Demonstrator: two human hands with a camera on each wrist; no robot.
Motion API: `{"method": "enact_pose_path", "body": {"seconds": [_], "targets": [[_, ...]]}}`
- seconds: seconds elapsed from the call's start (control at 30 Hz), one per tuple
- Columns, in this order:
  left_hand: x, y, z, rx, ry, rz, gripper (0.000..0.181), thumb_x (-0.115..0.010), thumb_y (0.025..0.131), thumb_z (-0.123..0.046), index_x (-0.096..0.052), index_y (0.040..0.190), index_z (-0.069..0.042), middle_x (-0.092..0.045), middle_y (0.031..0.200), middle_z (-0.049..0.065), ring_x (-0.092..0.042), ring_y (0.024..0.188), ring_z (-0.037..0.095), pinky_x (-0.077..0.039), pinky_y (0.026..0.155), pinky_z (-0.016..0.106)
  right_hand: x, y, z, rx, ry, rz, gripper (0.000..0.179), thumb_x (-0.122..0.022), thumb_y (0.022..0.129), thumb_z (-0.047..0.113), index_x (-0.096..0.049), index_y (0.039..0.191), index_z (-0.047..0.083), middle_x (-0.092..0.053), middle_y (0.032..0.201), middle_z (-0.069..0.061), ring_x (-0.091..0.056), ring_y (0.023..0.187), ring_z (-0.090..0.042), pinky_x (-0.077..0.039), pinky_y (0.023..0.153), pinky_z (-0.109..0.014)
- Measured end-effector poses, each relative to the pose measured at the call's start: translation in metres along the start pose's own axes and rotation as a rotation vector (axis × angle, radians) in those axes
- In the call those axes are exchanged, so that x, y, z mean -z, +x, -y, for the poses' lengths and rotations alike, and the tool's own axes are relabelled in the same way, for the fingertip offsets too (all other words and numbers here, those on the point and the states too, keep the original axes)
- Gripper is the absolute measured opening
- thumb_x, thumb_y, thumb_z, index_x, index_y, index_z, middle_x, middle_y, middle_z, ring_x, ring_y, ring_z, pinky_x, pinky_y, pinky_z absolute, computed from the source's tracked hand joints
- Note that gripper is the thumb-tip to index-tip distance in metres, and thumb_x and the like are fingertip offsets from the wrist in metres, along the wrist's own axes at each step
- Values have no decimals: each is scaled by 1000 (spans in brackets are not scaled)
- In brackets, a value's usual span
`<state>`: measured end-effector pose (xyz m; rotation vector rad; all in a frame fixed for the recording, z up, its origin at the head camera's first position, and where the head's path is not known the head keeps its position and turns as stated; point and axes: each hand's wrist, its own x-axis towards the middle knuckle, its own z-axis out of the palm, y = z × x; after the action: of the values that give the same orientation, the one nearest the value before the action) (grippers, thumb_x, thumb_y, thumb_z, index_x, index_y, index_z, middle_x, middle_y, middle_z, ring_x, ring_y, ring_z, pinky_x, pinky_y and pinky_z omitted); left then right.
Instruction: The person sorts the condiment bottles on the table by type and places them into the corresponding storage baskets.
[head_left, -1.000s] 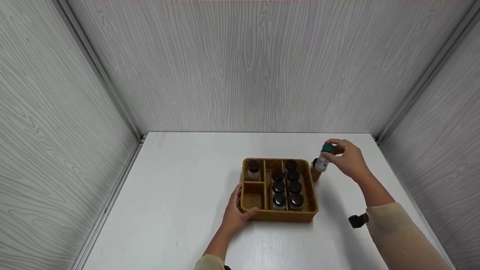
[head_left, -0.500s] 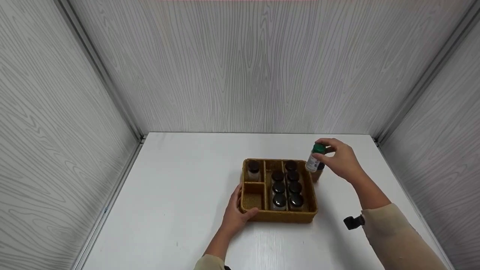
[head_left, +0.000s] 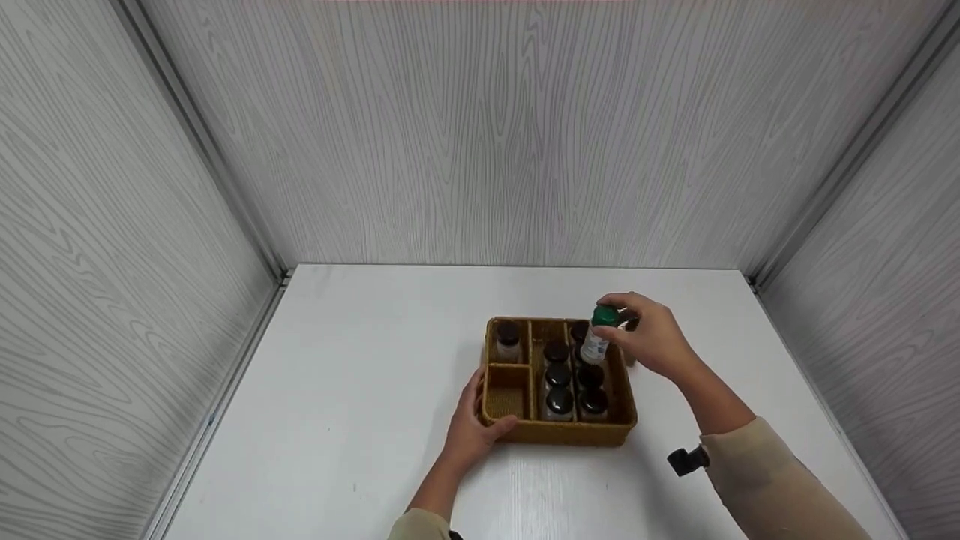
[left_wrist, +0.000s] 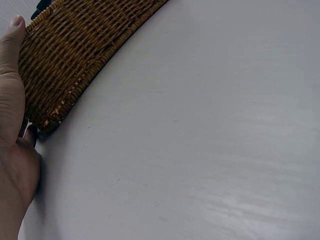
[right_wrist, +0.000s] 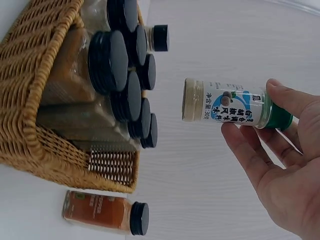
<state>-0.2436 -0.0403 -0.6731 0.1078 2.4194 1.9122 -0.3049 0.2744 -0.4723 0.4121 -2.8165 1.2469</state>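
Observation:
A woven wicker basket (head_left: pixel 562 433) with several compartments stands on the table. My left hand (head_left: pixel 469 435) grips its near left corner, thumb on the front and fingers along the left side. My right hand (head_left: pixel 656 345) pinches the green cap of a small spice bottle (right_wrist: pixel 230 102) holding pale powder, with a white and blue label. The bottle hangs slightly tilted above the right part of the basket, apart from the jars in the right wrist view. Black-capped spice jars (head_left: pixel 557 375) stand in the middle and right compartments, and one jar (head_left: pixel 508 341) in the back left compartment.
An orange-brown spice jar (right_wrist: pixel 97 210) with a black cap stands on the table just outside the basket's right side, mostly hidden behind my right hand in the head view. The front left compartment (head_left: pixel 506 391) shows its bare floor. Grey wood-grain panels (head_left: pixel 495 150) surround the white table (head_left: pixel 337 360).
My right hand has carried the green-capped bottle leftward, from beside the orange-brown jar to above the basket's right part, dipping lower lately. The left hand and basket have stayed in place.

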Motion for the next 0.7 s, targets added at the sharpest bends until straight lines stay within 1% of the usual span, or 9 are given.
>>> {"method": "enact_pose_path", "body": {"seconds": [0.13,0.27,0.4,0.5,0.6,0.7], "targets": [[0,0,0,-8,17,-1,111,-90,90,-41,-18,174,-35,-35,177,6,-41,160,32,-40,127,55,-10,-1,4,24,-2,2,49,-85,96,25,-69,141,12,-73,130,-17,-72,113,-34,-62,76,-28],[0,0,0,-4,14,4,112,-90,89,-41,-18,174,-35,-35,177,6,-41,160,32,-39,128,55,-20,-2,9,27,31,12,49,-86,96,23,-69,140,11,-72,129,-16,-73,113,-32,-63,78,-25],[0,0,0,1,-6,8,111,-90,90,-40,-18,174,-36,-34,177,4,-38,162,31,-36,130,54,-32,-2,15,38,56,25,51,-86,95,23,-68,141,9,-72,128,-15,-75,108,-30,-63,77,-25],[0,0,-1,-4,-10,6,110,-90,90,-39,-18,174,-35,-33,177,3,-38,162,31,-35,130,53,-41,-1,21,56,44,36,49,-87,94,24,-69,138,10,-73,124,-13,-75,104,-27,-63,79,-28],[0,-1,-1,-2,-8,9,109,-89,92,-39,-17,174,-36,-32,178,3,-37,162,30,-36,130,54,-50,0,26,67,47,49,47,-87,94,25,-70,136,14,-74,123,-10,-75,106,-24,-64,84,-33],[1,-1,-1,8,-3,13,108,-88,93,-40,-17,174,-36,-31,178,2,-37,163,30,-36,130,53,-60,1,30,73,58,54,45,-88,94,25,-71,134,15,-75,124,-9,-76,108,-24,-65,87,-38]]}}
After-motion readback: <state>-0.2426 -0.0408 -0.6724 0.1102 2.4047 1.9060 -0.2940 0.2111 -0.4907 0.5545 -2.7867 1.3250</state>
